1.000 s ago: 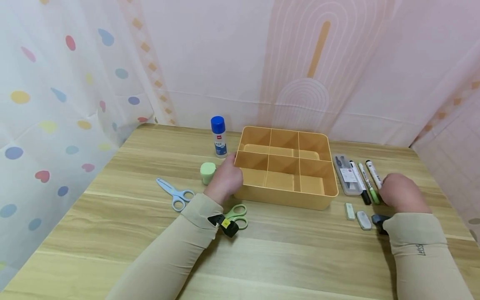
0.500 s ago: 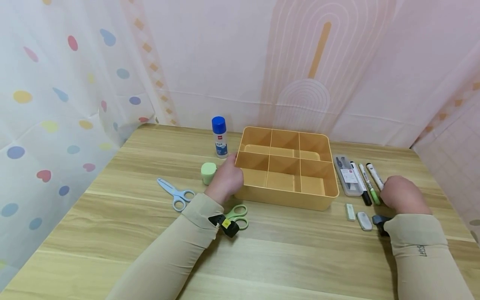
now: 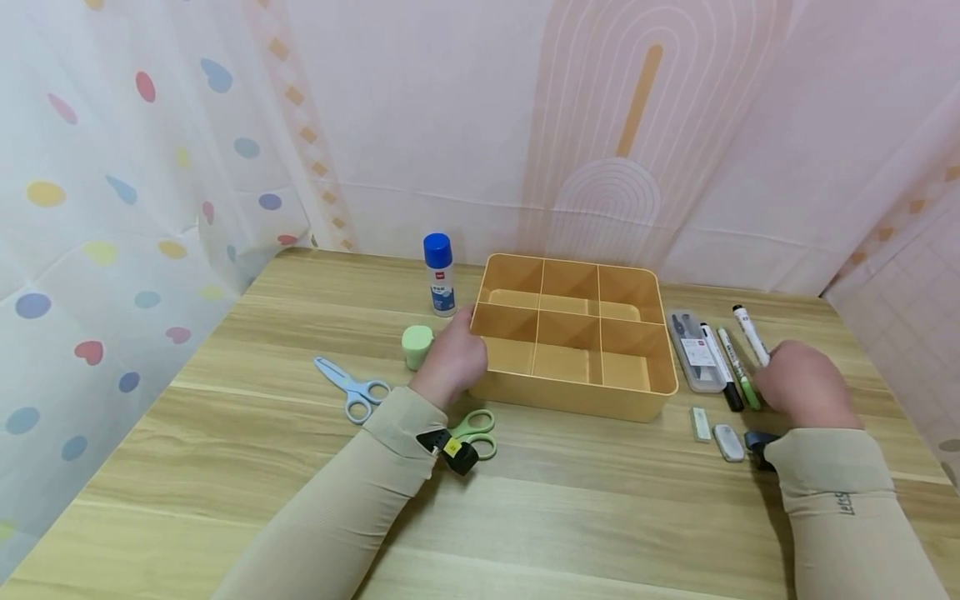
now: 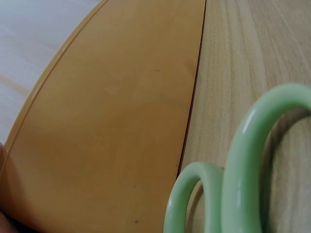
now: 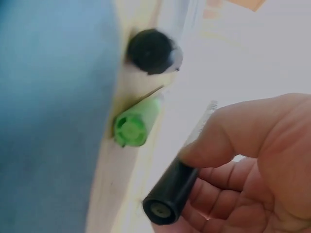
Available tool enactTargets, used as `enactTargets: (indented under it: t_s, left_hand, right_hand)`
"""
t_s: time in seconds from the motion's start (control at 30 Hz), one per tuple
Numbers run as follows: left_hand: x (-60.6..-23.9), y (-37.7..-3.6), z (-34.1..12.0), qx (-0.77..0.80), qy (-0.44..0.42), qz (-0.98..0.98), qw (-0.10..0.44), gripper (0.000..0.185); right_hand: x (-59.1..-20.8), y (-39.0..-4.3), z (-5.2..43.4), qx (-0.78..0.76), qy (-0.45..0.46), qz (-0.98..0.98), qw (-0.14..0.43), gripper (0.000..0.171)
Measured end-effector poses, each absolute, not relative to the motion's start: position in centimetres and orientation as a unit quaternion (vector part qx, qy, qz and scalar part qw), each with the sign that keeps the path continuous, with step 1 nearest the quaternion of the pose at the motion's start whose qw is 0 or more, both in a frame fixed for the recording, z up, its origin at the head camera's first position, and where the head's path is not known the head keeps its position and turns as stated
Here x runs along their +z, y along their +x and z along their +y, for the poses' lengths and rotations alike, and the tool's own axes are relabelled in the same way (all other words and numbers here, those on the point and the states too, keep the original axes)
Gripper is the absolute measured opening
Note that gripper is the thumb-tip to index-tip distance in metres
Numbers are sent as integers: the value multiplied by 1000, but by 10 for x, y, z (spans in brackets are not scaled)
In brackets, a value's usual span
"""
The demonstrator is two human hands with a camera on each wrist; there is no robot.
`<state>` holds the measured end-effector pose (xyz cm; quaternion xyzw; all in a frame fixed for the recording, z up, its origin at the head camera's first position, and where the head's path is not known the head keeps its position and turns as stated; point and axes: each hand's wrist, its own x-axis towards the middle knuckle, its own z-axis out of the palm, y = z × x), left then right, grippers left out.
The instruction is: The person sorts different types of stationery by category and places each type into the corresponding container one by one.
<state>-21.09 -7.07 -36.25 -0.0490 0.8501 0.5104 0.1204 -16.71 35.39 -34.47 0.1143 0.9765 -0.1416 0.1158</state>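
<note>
Now lifting off the table [image 3: 615, 500]: white marker [image 3: 750, 334], tilting up from its earlier flat spot beside the green pen [image 3: 736, 367] and black-capped pen [image 3: 718, 364]. Right hand [image 3: 801, 389] curling thumb and fingers around the marker's black end. Left hand [image 3: 453, 358] resting against the left wall of the yellow organizer [image 3: 572, 398], fingers hidden, grip impossible to tell. Lying just below that wrist, green scissors [image 3: 474, 432].

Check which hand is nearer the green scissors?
Left. The left hand rests against the yellow tray's left wall, with the green scissors just under its wrist. The right hand is across the tray, holding a black-capped marker.
</note>
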Motion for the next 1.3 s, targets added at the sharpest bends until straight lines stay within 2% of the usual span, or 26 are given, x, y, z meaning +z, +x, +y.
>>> enactTargets:
  t_s: [0.3,0.8,1.13,1.3]
  left_hand:
    - [-362,-210,-70,511,-52,849,123,75]
    - [-361,-212,-69,514,-49,849,114,75]
    - [-362,-211,-68,515,-51,848,115,74]
    - [-363,-211,-68,509,-45,853,107,74]
  right_hand:
    - [-346,-167,346,-177,125,974,62,36]
    - [-337,-172,320,-243,120,963,3,44]
    - [-327,-171,295,-288,78,953,-63,45]
    - [-318,-168,282,-314,70,943,-88,37]
